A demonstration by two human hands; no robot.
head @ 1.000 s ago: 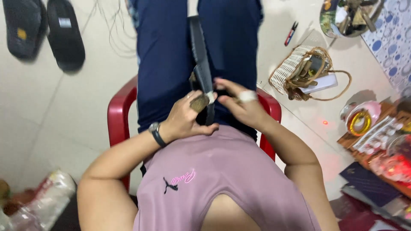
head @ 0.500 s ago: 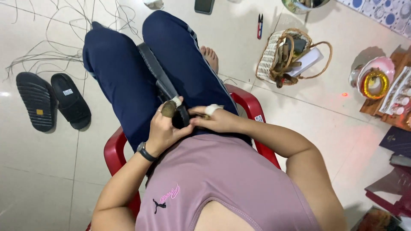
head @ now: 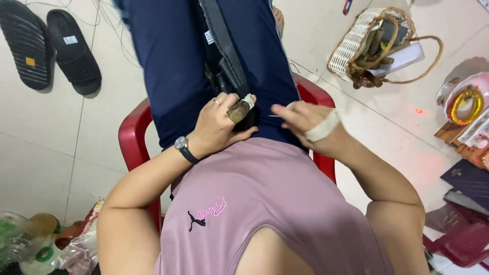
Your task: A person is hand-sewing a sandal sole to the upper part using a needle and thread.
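Observation:
I sit on a red plastic chair (head: 133,136) in navy trousers, and a long black padded strap (head: 222,47) runs down my lap. My left hand (head: 218,125) grips the near end of the strap; it wears a wristwatch, a ring and a brown leather guard on one fingertip. A little to the right of the strap, my right hand (head: 306,122) has white tape around one finger. Its fingertips pinch a thin needle (head: 275,116) that points toward the strap. The strap's end is hidden under my left hand.
Two black sandals (head: 51,47) lie on the tiled floor at the upper left. A white wicker basket (head: 356,47) with dark pieces in it stands at the upper right. A round pink thing (head: 464,102) and dark books (head: 469,179) are at the right, plastic bags (head: 35,244) at the lower left.
My right hand has drawn away from the strap to the right, with the needle pinched. My left hand keeps its hold. The view has swung and come closer to my lap.

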